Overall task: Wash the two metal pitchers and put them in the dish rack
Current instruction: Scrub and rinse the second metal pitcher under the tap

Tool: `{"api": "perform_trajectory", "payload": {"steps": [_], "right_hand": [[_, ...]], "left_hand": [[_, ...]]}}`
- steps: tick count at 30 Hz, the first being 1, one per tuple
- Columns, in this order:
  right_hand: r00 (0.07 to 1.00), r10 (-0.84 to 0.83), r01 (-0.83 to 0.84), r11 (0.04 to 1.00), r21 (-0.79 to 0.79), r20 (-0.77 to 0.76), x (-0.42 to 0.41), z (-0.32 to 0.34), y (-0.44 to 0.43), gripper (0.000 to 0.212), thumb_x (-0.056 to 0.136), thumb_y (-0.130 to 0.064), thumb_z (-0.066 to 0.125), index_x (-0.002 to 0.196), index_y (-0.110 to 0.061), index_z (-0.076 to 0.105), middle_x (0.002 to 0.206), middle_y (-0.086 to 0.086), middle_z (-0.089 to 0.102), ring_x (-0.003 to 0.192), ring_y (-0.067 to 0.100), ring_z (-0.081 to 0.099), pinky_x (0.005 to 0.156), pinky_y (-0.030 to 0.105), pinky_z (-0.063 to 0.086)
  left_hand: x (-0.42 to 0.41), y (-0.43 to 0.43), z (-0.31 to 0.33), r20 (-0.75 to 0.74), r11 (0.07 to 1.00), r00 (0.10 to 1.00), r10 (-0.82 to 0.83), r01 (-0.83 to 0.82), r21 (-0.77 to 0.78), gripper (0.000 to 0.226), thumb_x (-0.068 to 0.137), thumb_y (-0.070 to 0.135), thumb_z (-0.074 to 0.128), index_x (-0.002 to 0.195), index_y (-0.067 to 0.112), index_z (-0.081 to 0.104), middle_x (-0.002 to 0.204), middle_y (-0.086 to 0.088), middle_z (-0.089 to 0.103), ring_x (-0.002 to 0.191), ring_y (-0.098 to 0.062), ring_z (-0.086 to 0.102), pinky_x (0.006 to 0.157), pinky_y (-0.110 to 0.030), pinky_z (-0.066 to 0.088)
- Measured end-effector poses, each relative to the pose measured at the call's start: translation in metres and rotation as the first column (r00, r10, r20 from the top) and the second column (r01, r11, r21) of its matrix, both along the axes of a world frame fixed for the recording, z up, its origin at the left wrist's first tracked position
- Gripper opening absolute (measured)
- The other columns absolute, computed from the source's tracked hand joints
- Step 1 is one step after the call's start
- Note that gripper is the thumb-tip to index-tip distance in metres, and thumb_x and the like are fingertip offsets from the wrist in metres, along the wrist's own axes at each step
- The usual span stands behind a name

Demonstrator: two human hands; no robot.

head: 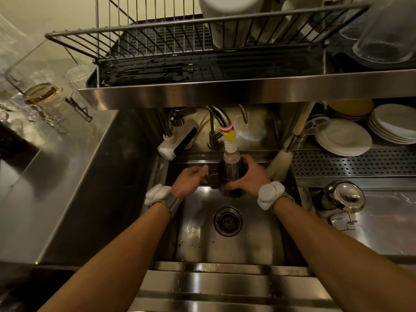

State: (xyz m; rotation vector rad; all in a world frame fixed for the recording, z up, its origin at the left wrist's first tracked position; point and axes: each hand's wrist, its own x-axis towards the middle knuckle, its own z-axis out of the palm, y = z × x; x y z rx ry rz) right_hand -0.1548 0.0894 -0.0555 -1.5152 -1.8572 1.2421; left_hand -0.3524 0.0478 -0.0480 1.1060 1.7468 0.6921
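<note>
A dark metal pitcher is held upright over the sink, directly under the faucet nozzle, whose tip reaches into its mouth. My right hand wraps around the pitcher's body from the right. My left hand grips its handle on the left. A second shiny metal pitcher lies on its side on the counter to the right of the sink. The wire dish rack stands on the shelf above the sink, and its left part holds nothing.
A white container and clear glass vessels occupy the right of the rack. Stacked white plates sit under the shelf at right. A bottle brush leans at the sink's back right. Glasses stand on the left counter.
</note>
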Motion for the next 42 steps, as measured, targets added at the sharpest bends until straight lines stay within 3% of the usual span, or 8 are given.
{"api": "perform_trajectory", "payload": {"steps": [4, 9, 14, 22, 27, 33, 37, 42], "right_hand": [[0.992, -0.015, 0.005, 0.996, -0.086, -0.122, -0.007, -0.003, -0.008, 0.087, 0.050, -0.023, 0.092, 0.125, -0.023, 0.048, 0.117, -0.004, 0.061, 0.109, 0.016, 0.059, 0.093, 0.030, 0.047], [0.993, 0.115, -0.110, 0.974, -0.198, 0.016, 0.015, -0.008, -0.009, 0.115, 0.048, -0.025, 0.093, 0.144, -0.021, 0.030, 0.137, 0.004, 0.051, 0.127, 0.023, 0.049, 0.105, 0.037, 0.042], [0.985, 0.099, -0.063, 0.967, -0.246, 0.140, 0.031, -0.011, -0.015, 0.102, 0.060, -0.025, 0.088, 0.145, -0.015, 0.032, 0.141, 0.010, 0.046, 0.128, 0.025, 0.047, 0.094, 0.028, 0.041], [0.981, 0.089, -0.060, 0.984, -0.165, 0.174, 0.038, -0.006, -0.018, 0.081, 0.066, -0.029, 0.085, 0.136, -0.015, 0.046, 0.128, 0.009, 0.058, 0.114, 0.022, 0.058, 0.088, 0.025, 0.045], [0.981, 0.111, -0.083, 0.981, -0.174, 0.157, 0.049, -0.004, -0.012, 0.075, 0.069, -0.030, 0.083, 0.133, -0.013, 0.048, 0.125, 0.010, 0.059, 0.110, 0.023, 0.059, 0.089, 0.030, 0.049], [0.985, 0.131, -0.104, 0.970, -0.222, 0.112, 0.052, -0.007, -0.018, 0.086, 0.066, -0.029, 0.085, 0.138, -0.016, 0.041, 0.130, 0.007, 0.055, 0.113, 0.021, 0.056, 0.089, 0.027, 0.047], [0.996, 0.083, -0.083, 0.961, -0.265, -0.011, 0.044, -0.011, -0.024, 0.101, 0.063, -0.032, 0.086, 0.144, -0.019, 0.028, 0.138, 0.005, 0.049, 0.121, 0.022, 0.051, 0.095, 0.030, 0.046], [0.985, -0.079, -0.001, 0.890, -0.456, -0.155, 0.027, -0.009, -0.020, 0.090, 0.071, -0.036, 0.080, 0.142, -0.015, 0.030, 0.128, 0.006, 0.054, 0.105, 0.024, 0.060, 0.076, 0.032, 0.054]], "left_hand": [[0.009, 0.000, 0.005, 0.061, 0.998, 0.998, -0.027, 0.024, 0.060, 0.024, 0.094, 0.028, 0.056, 0.079, 0.010, 0.063, 0.079, -0.009, 0.063, 0.079, -0.019, 0.059, 0.077, -0.032, 0.047], [0.015, -0.002, 0.010, -0.344, 0.969, 0.921, -0.184, 0.228, 0.092, 0.021, 0.088, 0.032, 0.061, 0.072, 0.019, 0.059, 0.075, -0.003, 0.060, 0.076, -0.017, 0.057, 0.076, -0.031, 0.041], [0.018, -0.009, 0.018, -0.855, 0.837, 0.457, -0.246, 0.545, 0.050, 0.020, 0.087, 0.036, 0.054, 0.083, 0.019, 0.062, 0.093, -0.003, 0.066, 0.099, -0.024, 0.056, 0.092, -0.038, 0.025], [0.029, -0.007, 0.028, -0.992, 0.648, -0.060, -0.115, 0.752, -0.120, 0.008, 0.063, 0.023, 0.076, 0.064, 0.020, 0.069, 0.065, 0.002, 0.066, 0.075, -0.022, 0.061, 0.085, -0.042, 0.045], [0.049, -0.007, 0.030, -0.997, 0.616, 0.072, -0.040, 0.787, 0.032, 0.005, 0.068, 0.022, 0.071, 0.069, 0.016, 0.069, 0.071, -0.002, 0.068, 0.082, -0.024, 0.062, 0.090, -0.042, 0.041], [0.049, -0.007, 0.019, -0.405, 0.997, 0.914, 0.026, 0.003, 0.071, 0.036, 0.091, 0.037, 0.055, 0.080, 0.004, 0.064, 0.094, -0.020, 0.068, 0.094, -0.035, 0.064, 0.078, -0.037, 0.046], [0.056, -0.017, -0.003, 0.078, 0.972, 0.970, 0.232, -0.228, -0.061, 0.042, 0.095, 0.040, 0.048, 0.084, 0.005, 0.068, 0.098, -0.020, 0.071, 0.092, -0.034, 0.069, 0.076, -0.042, 0.054], [0.063, -0.015, -0.010, 0.224, 0.911, 0.885, 0.408, -0.380, -0.160, 0.047, 0.094, 0.051, 0.045, 0.082, 0.012, 0.068, 0.092, -0.017, 0.071, 0.077, -0.031, 0.068, 0.067, -0.033, 0.052]]}}
